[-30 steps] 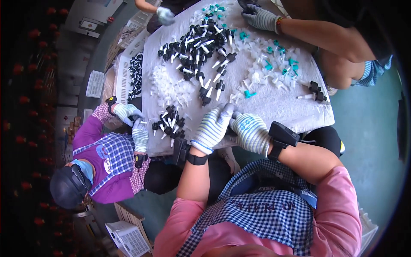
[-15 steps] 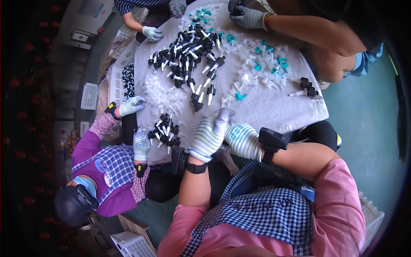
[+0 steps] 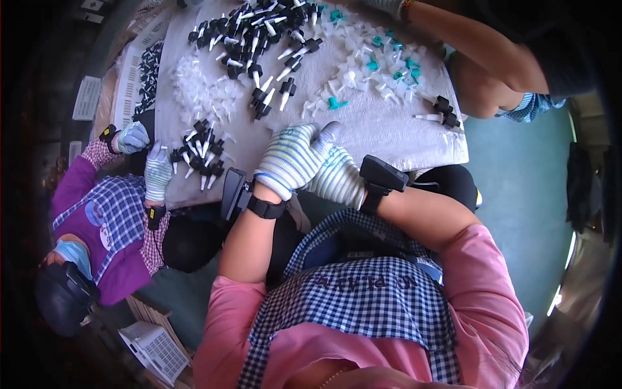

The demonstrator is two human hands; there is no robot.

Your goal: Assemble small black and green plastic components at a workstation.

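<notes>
My left hand (image 3: 288,159), in a striped knit glove, is pressed against my right hand (image 3: 339,179) over the near edge of the table (image 3: 382,139). Both hands are closed, the left overlapping the right. What lies between their fingers, if anything, is hidden. Beyond them, several black-and-white pump heads (image 3: 285,93) lie loose, nearest to my left hand. A teal piece (image 3: 335,103) rests among translucent white plastic pieces (image 3: 369,81) farther right. Another small group of black-and-white pump heads (image 3: 446,111) sits at the table's right edge.
A co-worker in purple (image 3: 110,227) sits at the left, gloved hands near a pile of pump heads (image 3: 201,152). Across the table reaches another person's arm (image 3: 470,42). White crates (image 3: 139,71) stand along the left side, and a white basket (image 3: 155,353) lies low at the left.
The whole view has shifted, so the table and people appear farther left and higher. My hands stay together, the left now lying more across the right.
</notes>
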